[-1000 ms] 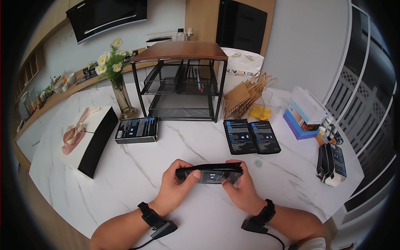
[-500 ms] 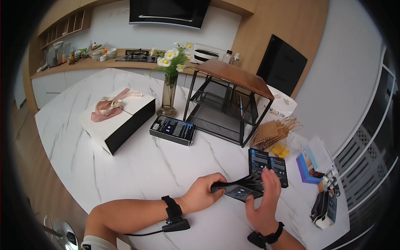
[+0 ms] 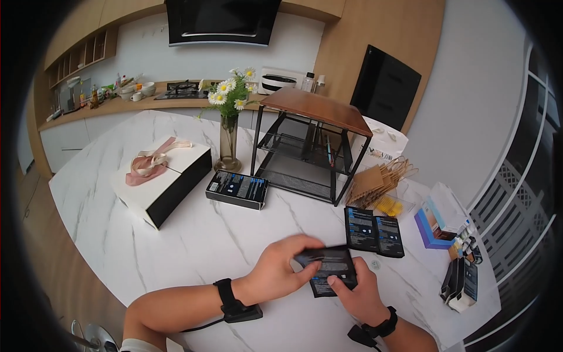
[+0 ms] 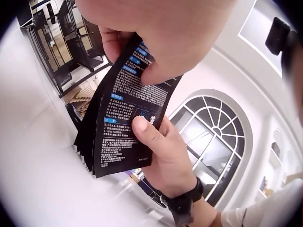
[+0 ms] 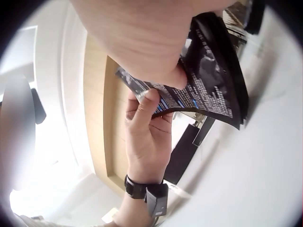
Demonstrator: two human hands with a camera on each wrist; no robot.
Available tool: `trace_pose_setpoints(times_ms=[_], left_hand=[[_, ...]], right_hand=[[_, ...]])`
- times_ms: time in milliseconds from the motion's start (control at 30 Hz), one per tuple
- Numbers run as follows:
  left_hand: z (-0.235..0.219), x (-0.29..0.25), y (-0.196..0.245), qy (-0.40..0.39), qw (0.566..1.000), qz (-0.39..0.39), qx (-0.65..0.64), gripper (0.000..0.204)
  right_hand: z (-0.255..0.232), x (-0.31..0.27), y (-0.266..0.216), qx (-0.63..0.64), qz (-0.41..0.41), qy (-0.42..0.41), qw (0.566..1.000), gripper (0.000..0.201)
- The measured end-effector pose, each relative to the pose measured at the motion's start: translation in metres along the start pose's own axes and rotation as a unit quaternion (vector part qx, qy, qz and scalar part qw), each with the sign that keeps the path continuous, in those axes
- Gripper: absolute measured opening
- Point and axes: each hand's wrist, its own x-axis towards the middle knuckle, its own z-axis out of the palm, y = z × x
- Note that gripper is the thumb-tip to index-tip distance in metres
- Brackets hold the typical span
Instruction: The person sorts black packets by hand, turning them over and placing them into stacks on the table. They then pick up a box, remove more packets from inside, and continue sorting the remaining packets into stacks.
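Both hands hold a stack of black sachets (image 3: 335,263) above the table, printed with white text and blue labels. The left hand (image 3: 284,265) grips one end, its thumb across the printed face. At the other end, the right hand (image 3: 359,294) pinches the stack with its thumb on top. In the left wrist view, the sachets (image 4: 125,106) fan slightly apart at their serrated ends. The right wrist view shows the stack bent between the hands. Beyond the right hand, two piles of matching sachets (image 3: 359,227) lie side by side on the table.
A black box (image 3: 236,190) of similar print lies before the flower vase (image 3: 229,144). Left of it is a white gift box (image 3: 158,188) with ribbon. A wood-topped rack (image 3: 316,111) stands behind. Paper bags (image 3: 375,182), a purple box (image 3: 431,229) and an opened carton (image 3: 459,286) line the right.
The head view has turned left. Half a second ago the right hand's fingers were spread off the stack, which the left hand held; now the right hand pinches it again and its face is tilted up.
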Motion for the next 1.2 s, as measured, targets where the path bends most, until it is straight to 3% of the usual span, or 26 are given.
trace_pose_setpoints(times_ms=[33, 67, 100, 167, 233, 300, 367, 500, 600, 733, 800, 900, 1200], left_hand=[[0.001, 0.003, 0.003, 0.054, 0.996, -0.023, -0.071, 0.038], [0.0, 0.004, 0.004, 0.11, 0.983, -0.046, -0.141, 0.05], [0.0, 0.003, -0.007, 0.086, 0.976, -0.086, -0.18, 0.066], [0.01, -0.007, -0.025, 0.058, 0.965, -0.118, -0.228, 0.06], [0.016, -0.008, -0.019, -0.007, 0.944, -0.157, -0.291, 0.049], [0.02, -0.013, -0.01, -0.012, 0.955, -0.15, -0.257, 0.045], [0.028, -0.019, -0.012, -0.007, 0.967, -0.149, -0.205, 0.04], [0.044, -0.034, -0.029, -0.008, 0.951, -0.173, -0.257, 0.04], [0.042, -0.035, -0.018, -0.023, 0.961, -0.174, -0.215, 0.041], [0.042, -0.033, -0.016, 0.006, 0.96, -0.151, -0.236, 0.041], [0.04, -0.034, -0.019, 0.005, 0.965, -0.144, -0.22, 0.042], [0.037, -0.036, -0.027, -0.05, 0.965, -0.183, -0.179, 0.054], [0.039, -0.035, -0.026, -0.023, 0.971, -0.161, -0.173, 0.051]], right_hand=[[0.003, -0.001, 0.0, 0.088, 0.087, -0.021, 0.992, 0.038], [0.008, -0.002, 0.002, 0.094, 0.086, -0.022, 0.992, 0.038], [0.013, -0.002, 0.004, 0.159, 0.067, -0.001, 0.985, 0.039], [0.019, -0.003, 0.001, 0.262, 0.05, 0.023, 0.963, 0.045], [0.021, -0.003, 0.0, 0.266, 0.03, 0.029, 0.963, 0.046], [0.022, -0.005, 0.003, 0.269, 0.018, 0.039, 0.962, 0.046], [0.023, -0.006, 0.007, 0.319, 0.023, -0.007, 0.948, 0.043], [0.038, -0.01, 0.026, 0.382, 0.046, -0.011, 0.923, 0.038], [0.031, -0.012, 0.021, 0.387, 0.075, -0.044, 0.918, 0.037], [0.04, -0.016, 0.027, 0.383, 0.043, -0.011, 0.923, 0.039], [0.045, -0.015, 0.039, 0.306, 0.008, -0.011, 0.952, 0.041], [0.044, -0.014, 0.038, 0.312, 0.028, -0.022, 0.949, 0.043], [0.032, -0.016, 0.018, 0.176, 0.015, -0.012, 0.984, 0.04]])
